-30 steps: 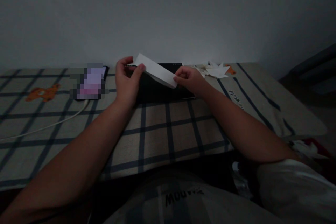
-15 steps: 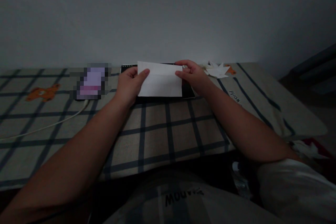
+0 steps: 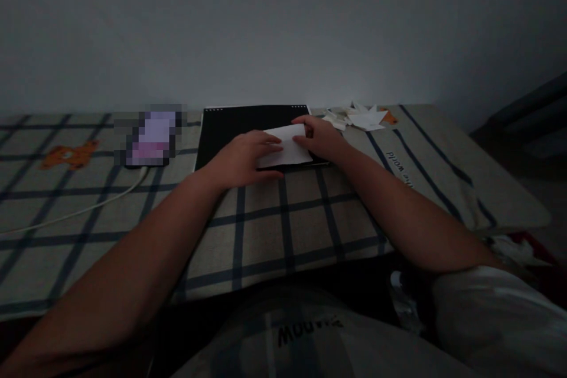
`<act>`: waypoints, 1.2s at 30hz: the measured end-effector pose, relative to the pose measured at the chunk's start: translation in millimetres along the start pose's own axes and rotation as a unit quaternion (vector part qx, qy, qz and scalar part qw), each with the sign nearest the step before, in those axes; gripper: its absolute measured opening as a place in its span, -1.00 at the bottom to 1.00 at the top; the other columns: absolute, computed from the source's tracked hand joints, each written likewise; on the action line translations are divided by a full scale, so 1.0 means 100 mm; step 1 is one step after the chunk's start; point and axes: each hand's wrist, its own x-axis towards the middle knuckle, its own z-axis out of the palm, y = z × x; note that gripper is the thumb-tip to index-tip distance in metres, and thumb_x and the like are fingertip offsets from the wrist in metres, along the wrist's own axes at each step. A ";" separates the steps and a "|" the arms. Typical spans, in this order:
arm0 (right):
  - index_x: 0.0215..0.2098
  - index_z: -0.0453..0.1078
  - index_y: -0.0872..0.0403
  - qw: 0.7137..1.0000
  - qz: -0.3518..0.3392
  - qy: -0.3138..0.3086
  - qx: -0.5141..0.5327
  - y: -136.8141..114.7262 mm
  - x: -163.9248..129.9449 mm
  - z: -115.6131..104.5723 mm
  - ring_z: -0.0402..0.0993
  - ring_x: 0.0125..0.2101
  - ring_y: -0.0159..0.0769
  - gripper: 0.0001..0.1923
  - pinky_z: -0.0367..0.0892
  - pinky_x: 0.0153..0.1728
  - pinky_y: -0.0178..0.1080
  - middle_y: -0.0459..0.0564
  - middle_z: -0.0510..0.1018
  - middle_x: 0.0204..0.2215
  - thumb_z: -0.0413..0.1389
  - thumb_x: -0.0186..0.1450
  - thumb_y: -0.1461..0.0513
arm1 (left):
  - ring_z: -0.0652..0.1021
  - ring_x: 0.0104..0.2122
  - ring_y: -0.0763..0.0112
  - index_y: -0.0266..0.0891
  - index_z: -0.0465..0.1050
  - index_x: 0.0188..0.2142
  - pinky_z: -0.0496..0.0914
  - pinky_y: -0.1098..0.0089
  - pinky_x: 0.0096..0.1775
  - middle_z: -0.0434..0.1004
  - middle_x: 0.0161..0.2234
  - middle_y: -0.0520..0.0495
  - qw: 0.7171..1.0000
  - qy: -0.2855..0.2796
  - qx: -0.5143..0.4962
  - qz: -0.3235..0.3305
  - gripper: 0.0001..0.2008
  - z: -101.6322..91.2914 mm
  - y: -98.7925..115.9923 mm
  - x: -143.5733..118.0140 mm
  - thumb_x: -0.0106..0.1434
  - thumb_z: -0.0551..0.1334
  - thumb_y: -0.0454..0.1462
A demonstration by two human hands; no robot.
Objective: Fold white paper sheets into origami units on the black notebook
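A sheet of white paper (image 3: 287, 146) is low over the black pad (image 3: 234, 124), which has punched holes along its far edge. My left hand (image 3: 245, 158) lies over the paper's left part with its fingers stretched out and apart, and hides that end. At the right edge, my right hand (image 3: 316, 137) pinches the paper between thumb and fingers. Just beyond that hand lie folded white paper pieces (image 3: 365, 118).
A phone (image 3: 150, 139) with a blurred screen and a white cable (image 3: 119, 194) rests on the left of the checked tablecloth (image 3: 266, 230). Behind the table rises a grey wall (image 3: 266, 29). A clear bottle (image 3: 405, 304) is below the table's front edge.
The paper has come down toward the pad and shows less of its surface. My left hand has released its pinch on the left edge and spread over the paper; the right keeps hold.
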 end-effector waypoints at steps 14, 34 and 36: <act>0.03 0.69 -0.05 0.993 -0.090 -0.014 0.080 -0.15 -0.06 -0.09 0.62 -0.02 -0.09 -0.70 0.46 0.12 -0.01 0.02 0.75 -0.07 0.13 0.52 0.12 | 0.74 -0.16 0.09 -0.14 0.78 -0.17 0.55 0.17 -0.03 0.81 -0.18 -0.16 0.994 0.015 -0.007 -0.111 -0.57 0.02 -0.01 0.01 0.51 0.15 -0.02; -0.11 0.67 0.00 0.980 -0.178 -0.092 0.010 0.03 -0.01 0.06 0.57 0.06 0.01 -0.82 0.39 0.18 0.07 0.11 0.70 -0.02 0.28 0.32 0.24 | 0.61 0.15 -0.03 -0.16 0.76 0.01 0.48 -0.02 0.23 0.72 0.11 -0.23 0.996 0.053 0.048 -0.055 -0.70 0.05 -0.10 0.01 0.39 0.29 -0.22; -0.07 0.69 0.01 0.982 -0.168 -0.091 0.008 0.02 -0.01 0.06 0.59 0.06 0.02 -0.77 0.40 0.19 0.09 0.10 0.73 -0.03 0.28 0.32 0.23 | 0.61 0.17 -0.04 -0.17 0.74 0.08 0.48 -0.03 0.24 0.72 0.12 -0.24 0.996 0.050 0.048 -0.059 -0.65 0.06 -0.11 0.01 0.39 0.28 -0.22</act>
